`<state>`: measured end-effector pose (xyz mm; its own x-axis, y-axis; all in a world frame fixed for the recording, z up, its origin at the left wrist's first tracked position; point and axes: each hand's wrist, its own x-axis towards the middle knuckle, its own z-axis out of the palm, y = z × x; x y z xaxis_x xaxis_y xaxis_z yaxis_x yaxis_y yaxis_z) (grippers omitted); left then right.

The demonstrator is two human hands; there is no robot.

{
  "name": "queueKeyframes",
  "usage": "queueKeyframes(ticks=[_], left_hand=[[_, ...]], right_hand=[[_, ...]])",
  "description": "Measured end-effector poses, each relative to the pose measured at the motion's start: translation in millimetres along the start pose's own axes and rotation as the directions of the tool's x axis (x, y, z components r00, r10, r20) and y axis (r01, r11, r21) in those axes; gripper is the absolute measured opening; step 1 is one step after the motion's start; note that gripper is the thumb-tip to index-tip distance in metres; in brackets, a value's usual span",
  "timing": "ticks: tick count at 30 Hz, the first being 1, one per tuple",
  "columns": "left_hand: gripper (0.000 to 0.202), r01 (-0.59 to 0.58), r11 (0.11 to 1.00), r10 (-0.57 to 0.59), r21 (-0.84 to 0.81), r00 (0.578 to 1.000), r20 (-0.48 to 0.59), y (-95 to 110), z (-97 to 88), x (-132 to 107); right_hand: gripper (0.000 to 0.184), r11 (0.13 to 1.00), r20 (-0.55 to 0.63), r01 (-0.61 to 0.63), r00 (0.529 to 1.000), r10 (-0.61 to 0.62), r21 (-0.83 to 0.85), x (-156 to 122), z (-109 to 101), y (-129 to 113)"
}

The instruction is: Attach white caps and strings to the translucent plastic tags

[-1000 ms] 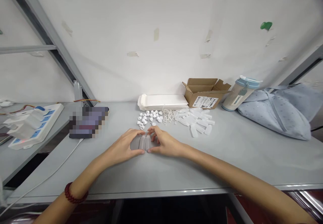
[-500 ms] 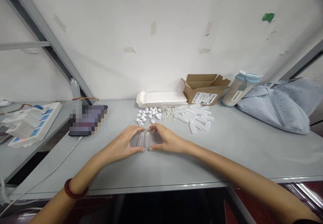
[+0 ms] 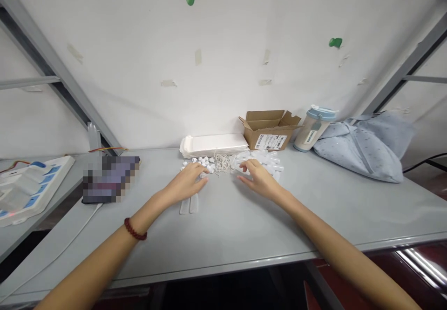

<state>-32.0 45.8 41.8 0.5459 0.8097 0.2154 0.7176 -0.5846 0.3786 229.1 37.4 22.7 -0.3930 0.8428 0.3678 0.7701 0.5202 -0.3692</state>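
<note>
My left hand reaches over the near edge of a pile of small white caps, thumb and fingers apart. Nothing shows in its grasp. Two clear plastic tubes lie side by side on the table just below it, their far ends covered by the hand. On the right, my right hand hovers at the near left edge of a heap of translucent plastic tubes, its fingers spread. It hides part of that heap. Between both hands sits a tangle of thin white cords.
Behind the small parts is a flat white stack. An open cardboard box, a tumbler and a pale blue cloth bag stand at right. At left lie a blurred phone with its cable and a power strip.
My hands have parted from around the two tubes, which now lie on the table. The left moved up to the caps, the right toward the tube heap. The view has shifted.
</note>
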Motion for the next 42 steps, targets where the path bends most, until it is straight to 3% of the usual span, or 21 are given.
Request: queueKeyframes(ticks=[3,6,9,12,19,24,27,31,36,42], left_hand=[[0.027,0.013,0.997,-0.014,0.070,1.000,0.013,-2,4.6,28],[0.023,-0.012,0.992,0.008,0.125,0.999,0.034,-1,8.4,48],[0.018,-0.045,0.989,0.036,0.143,0.997,0.063,1,13.2,59],[0.016,-0.059,0.987,0.048,0.149,0.996,0.077,0,17.9,62],[0.019,-0.043,0.997,0.042,0.065,0.999,0.015,-6,15.6,63],[0.022,0.053,0.997,-0.058,-0.051,0.992,-0.108,-6,4.4,62],[0.025,0.107,0.980,-0.142,-0.169,0.967,-0.213,-1,2.3,53],[0.024,0.138,0.905,-0.288,-0.403,0.896,-0.338,4,7.7,31],[0.022,0.176,0.884,-0.341,-0.433,0.877,-0.339,0,14.5,12],[0.019,0.174,0.899,-0.327,-0.401,0.877,-0.352,-3,17.2,20]], right_hand=[[0.005,0.992,0.036,-0.077,0.996,0.081,-0.097,0,-10,-2],[0.005,0.947,0.099,-0.182,0.972,0.214,-0.264,2,-20,-4],[0.009,0.884,0.131,-0.235,0.942,0.310,-0.404,3,-25,-2],[0.012,0.863,0.127,-0.259,0.931,0.343,-0.434,2,-24,2],[0.016,0.847,0.153,-0.248,0.922,0.355,-0.471,0,-20,5],[0.018,0.847,0.180,-0.224,0.921,0.346,-0.483,0,-20,3],[0.018,0.847,0.185,-0.218,0.921,0.343,-0.485,-1,-19,1],[0.022,0.853,0.180,-0.254,0.912,0.367,-0.456,-2,-19,-2],[0.032,0.842,0.203,-0.322,0.875,0.439,-0.432,0,-20,-6],[0.035,0.833,0.217,-0.356,0.853,0.474,-0.424,1,-19,-11]])
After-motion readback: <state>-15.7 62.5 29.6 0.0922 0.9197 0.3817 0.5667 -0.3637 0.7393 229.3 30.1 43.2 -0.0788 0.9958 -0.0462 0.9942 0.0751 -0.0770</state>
